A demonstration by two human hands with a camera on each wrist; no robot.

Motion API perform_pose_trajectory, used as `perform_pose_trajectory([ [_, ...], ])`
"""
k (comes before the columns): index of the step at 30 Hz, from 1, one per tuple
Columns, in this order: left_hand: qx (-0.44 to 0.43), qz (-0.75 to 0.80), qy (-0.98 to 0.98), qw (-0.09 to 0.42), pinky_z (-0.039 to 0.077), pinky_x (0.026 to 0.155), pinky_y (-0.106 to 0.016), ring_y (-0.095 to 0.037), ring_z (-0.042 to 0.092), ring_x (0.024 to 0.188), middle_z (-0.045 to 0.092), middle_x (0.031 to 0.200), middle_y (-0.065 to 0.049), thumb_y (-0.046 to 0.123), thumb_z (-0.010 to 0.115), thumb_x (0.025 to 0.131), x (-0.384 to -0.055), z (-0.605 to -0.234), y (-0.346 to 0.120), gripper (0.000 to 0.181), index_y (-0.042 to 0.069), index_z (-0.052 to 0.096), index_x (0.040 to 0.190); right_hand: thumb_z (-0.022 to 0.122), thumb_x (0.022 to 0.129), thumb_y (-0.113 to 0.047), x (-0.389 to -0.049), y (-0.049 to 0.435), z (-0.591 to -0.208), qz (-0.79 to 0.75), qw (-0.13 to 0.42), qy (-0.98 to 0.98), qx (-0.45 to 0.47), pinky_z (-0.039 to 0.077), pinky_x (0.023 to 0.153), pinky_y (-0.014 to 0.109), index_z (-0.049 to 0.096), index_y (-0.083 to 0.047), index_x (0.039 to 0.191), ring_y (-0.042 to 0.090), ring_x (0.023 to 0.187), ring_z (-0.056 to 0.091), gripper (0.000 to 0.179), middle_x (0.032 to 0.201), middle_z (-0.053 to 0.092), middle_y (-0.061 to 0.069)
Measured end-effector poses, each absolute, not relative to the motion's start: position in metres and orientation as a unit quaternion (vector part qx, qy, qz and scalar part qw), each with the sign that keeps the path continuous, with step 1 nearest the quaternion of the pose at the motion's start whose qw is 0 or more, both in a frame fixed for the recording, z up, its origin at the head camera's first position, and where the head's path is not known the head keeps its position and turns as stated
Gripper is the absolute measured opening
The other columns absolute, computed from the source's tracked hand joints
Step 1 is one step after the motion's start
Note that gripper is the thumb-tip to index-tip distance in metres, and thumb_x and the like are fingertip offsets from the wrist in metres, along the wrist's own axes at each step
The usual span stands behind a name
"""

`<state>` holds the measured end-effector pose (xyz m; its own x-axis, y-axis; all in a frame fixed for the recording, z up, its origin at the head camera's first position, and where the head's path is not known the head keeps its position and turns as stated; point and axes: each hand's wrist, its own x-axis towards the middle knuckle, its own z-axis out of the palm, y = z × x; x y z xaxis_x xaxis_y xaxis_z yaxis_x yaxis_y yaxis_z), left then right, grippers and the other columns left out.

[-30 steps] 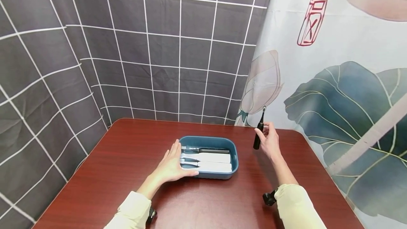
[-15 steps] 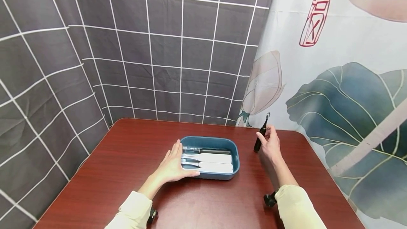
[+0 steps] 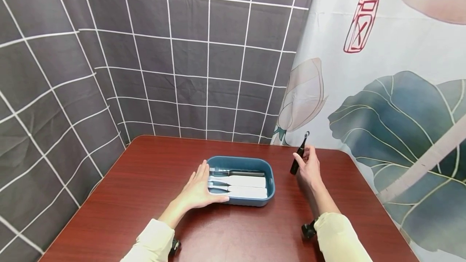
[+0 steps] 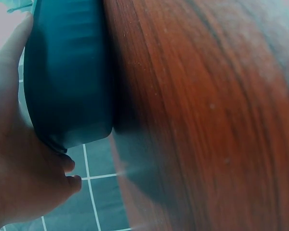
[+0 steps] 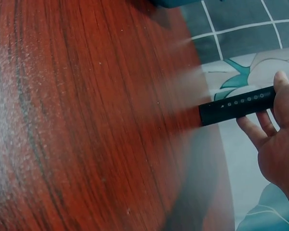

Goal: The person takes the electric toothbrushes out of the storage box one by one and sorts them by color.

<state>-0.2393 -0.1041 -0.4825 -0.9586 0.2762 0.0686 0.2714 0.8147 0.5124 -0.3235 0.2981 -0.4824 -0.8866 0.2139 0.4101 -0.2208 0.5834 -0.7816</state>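
Observation:
My right hand (image 3: 310, 168) pinches a black electric toothbrush (image 3: 294, 166) at the right side of the table, tilted with its head up. In the right wrist view, a row of small marks shows on the toothbrush handle (image 5: 236, 106), and the fingers curl round its upper part. My left hand (image 3: 194, 189) rests on the left end of a blue box (image 3: 251, 202), fingers along that end and thumb at the front rim. Inside lie a black toothbrush (image 3: 245, 173) and two white toothbrushes (image 3: 247, 181), side by side. The left wrist view shows the box wall (image 4: 70, 72) beside the hand.
The reddish-brown wooden table (image 3: 233, 233) extends around the box. A grey curtain with white grid lines (image 3: 185, 60) hangs behind it, and a white cloth with painted lotus leaves (image 3: 397, 112) hangs close to the table's right edge.
My right hand has moved slightly down with the toothbrush, which now leans more to the right at its head. The left hand and the box stay as they were.

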Motion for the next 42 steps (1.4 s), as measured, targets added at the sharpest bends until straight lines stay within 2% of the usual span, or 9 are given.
perform_pose_trajectory([
  [10,0.146,0.271,0.951,0.0,0.013,0.121,-0.051,-0.033,0.01,0.153,0.009,0.166,-0.018,0.083,0.07,0.065,-0.238,-0.481,-0.104,0.138,-0.005,0.017,0.158,0.069,0.097,-0.016,-0.324,0.298,-0.486,0.46,0.252,-0.851,0.0,0.041,0.076,0.021,0.046,-0.005,0.126,0.026,0.089,0.056,0.039,0.1,0.058,0.018],
  [16,0.148,0.268,0.952,-0.001,0.014,0.12,-0.051,-0.033,0.011,0.153,0.01,0.166,-0.018,0.084,0.069,0.065,-0.238,-0.482,-0.103,0.138,-0.005,0.018,0.157,0.07,0.096,-0.015,-0.323,0.298,-0.487,0.466,0.25,-0.849,-0.003,0.042,0.08,0.031,0.044,-0.003,0.127,0.029,0.091,0.055,0.041,0.102,0.057,0.02],
  [22,0.149,0.269,0.952,0.001,0.014,0.12,-0.052,-0.033,0.011,0.152,0.009,0.166,-0.018,0.083,0.07,0.066,-0.238,-0.481,-0.102,0.138,-0.005,0.017,0.157,0.074,0.093,-0.023,-0.316,0.297,-0.482,0.483,0.246,-0.84,-0.027,0.042,0.087,0.038,0.038,-0.006,0.144,0.032,0.099,0.055,0.065,0.107,0.055,0.019],
  [24,0.149,0.269,0.951,-0.001,0.014,0.12,-0.052,-0.034,0.011,0.152,0.009,0.166,-0.019,0.083,0.07,0.066,-0.238,-0.481,-0.103,0.138,-0.005,0.017,0.157,0.076,0.092,-0.027,-0.312,0.296,-0.478,0.494,0.266,-0.826,-0.047,0.042,0.086,0.035,0.038,-0.008,0.145,0.028,0.101,0.056,0.068,0.108,0.055,0.017],
  [27,0.15,0.268,0.952,-0.001,0.014,0.12,-0.053,-0.036,0.011,0.152,0.009,0.166,-0.02,0.083,0.07,0.066,-0.237,-0.479,-0.103,0.138,-0.006,0.017,0.157,0.079,0.089,-0.028,-0.304,0.292,-0.469,0.524,0.331,-0.782,-0.063,0.046,0.084,0.025,0.044,-0.008,0.141,0.021,0.098,0.056,0.066,0.107,0.055,0.017],
  [32,0.15,0.27,0.951,-0.001,0.014,0.12,-0.053,-0.036,0.011,0.152,0.009,0.166,-0.02,0.082,0.07,0.066,-0.237,-0.477,-0.104,0.138,-0.006,0.017,0.157,0.082,0.084,-0.009,-0.275,0.264,-0.434,0.552,0.456,-0.697,-0.027,0.049,0.087,0.025,0.053,0.006,0.126,0.027,0.094,0.058,0.053,0.103,0.056,0.027],
  [35,0.15,0.272,0.951,-0.001,0.014,0.12,-0.053,-0.036,0.011,0.152,0.009,0.166,-0.02,0.082,0.071,0.066,-0.237,-0.477,-0.104,0.137,-0.006,0.017,0.157,0.084,0.078,0.003,-0.27,0.248,-0.425,0.531,0.513,-0.673,0.03,0.048,0.091,0.027,0.057,0.011,0.119,0.03,0.094,0.057,0.05,0.099,0.058,0.027],
  [39,0.147,0.275,0.95,0.001,0.014,0.12,-0.054,-0.036,0.012,0.152,0.009,0.166,-0.019,0.081,0.071,0.066,-0.236,-0.478,-0.104,0.137,-0.006,0.018,0.157,0.088,0.067,0.008,-0.281,0.231,-0.431,0.483,0.528,-0.685,0.133,0.047,0.095,0.025,0.065,0.006,0.117,0.03,0.099,0.059,0.055,0.103,0.063,0.021],
  [42,0.147,0.276,0.95,0.001,0.014,0.12,-0.054,-0.036,0.012,0.152,0.01,0.166,-0.019,0.081,0.071,0.066,-0.236,-0.478,-0.103,0.137,-0.005,0.018,0.157,0.091,0.068,0.0,-0.284,0.213,-0.433,0.448,0.478,-0.73,0.197,0.045,0.099,0.029,0.068,-0.005,0.125,0.029,0.109,0.06,0.061,0.117,0.065,0.015],
])
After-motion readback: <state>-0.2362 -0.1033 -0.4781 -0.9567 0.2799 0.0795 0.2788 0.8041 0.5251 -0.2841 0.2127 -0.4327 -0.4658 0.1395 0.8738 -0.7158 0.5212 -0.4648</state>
